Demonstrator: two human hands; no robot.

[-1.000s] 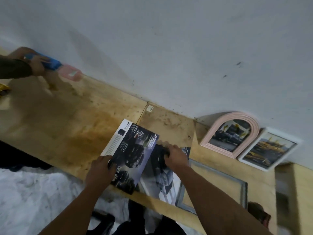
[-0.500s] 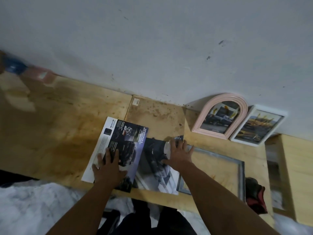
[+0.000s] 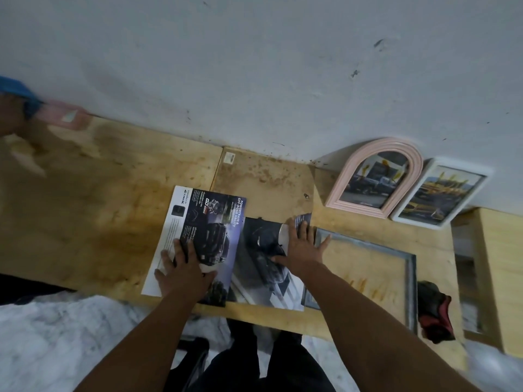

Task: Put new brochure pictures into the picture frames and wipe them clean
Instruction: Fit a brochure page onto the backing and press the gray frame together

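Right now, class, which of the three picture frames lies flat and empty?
The grey rectangular frame beside the right hand; the pink arched frame and white frame lean against the wall, holding pictures.

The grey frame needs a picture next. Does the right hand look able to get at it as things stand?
Probably yes: the right hand lies flat on the brochure right beside the grey frame, with nothing between them.

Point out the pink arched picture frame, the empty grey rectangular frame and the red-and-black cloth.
pink arched picture frame [image 3: 413, 157]: head view, top right of its arch.
empty grey rectangular frame [image 3: 410, 281]: head view, its right rail.
red-and-black cloth [image 3: 434, 312]: head view, its middle.
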